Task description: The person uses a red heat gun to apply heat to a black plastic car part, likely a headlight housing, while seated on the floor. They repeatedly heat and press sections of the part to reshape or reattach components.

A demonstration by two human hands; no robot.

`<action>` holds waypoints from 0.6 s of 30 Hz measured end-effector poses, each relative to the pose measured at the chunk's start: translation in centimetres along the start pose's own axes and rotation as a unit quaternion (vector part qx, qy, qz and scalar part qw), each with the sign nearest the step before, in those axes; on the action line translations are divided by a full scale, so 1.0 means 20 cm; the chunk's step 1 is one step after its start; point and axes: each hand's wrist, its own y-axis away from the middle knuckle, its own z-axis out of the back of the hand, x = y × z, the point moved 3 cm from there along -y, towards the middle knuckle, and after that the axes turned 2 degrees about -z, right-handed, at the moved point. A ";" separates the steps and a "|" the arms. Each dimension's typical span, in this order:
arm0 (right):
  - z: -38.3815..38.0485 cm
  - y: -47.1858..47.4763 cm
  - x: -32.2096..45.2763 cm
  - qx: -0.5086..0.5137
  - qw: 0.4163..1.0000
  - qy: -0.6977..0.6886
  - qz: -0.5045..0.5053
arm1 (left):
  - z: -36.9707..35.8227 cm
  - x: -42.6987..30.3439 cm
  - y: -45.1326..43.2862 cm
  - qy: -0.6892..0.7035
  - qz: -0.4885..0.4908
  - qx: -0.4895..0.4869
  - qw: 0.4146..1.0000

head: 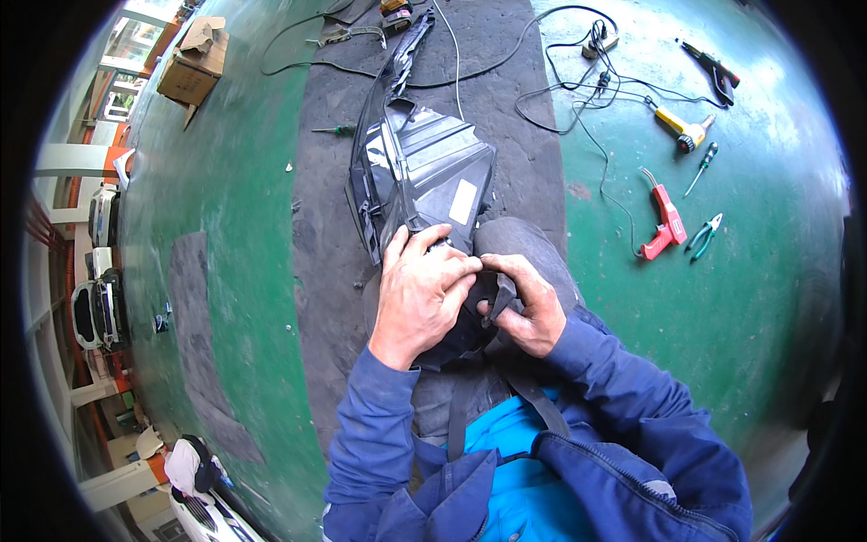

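Observation:
A car headlight assembly (450, 159) with a black housing and a pale label lies over the dark mat, its near end at my lap. My left hand (427, 291) rests on that near end, its fingers spread and bent over the black plastic. With thumb and fingers, my right hand (525, 305) pinches a black flap (501, 296) at the right edge of the part. The fingertips of both hands nearly meet. What lies under my left palm is hidden.
On the green floor at right lie a red plastic-welding gun (666, 223), pliers (705, 237), a screwdriver (702, 168), a yellow heat tool (681, 129) and cables. Another screwdriver (335, 129) lies left of the headlight. A cardboard box (194, 64) stands upper left.

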 end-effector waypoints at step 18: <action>-0.13 0.09 -0.11 0.028 0.927 -0.323 -0.191 | 0.10 0.01 0.00 -0.032 0.047 0.061 0.997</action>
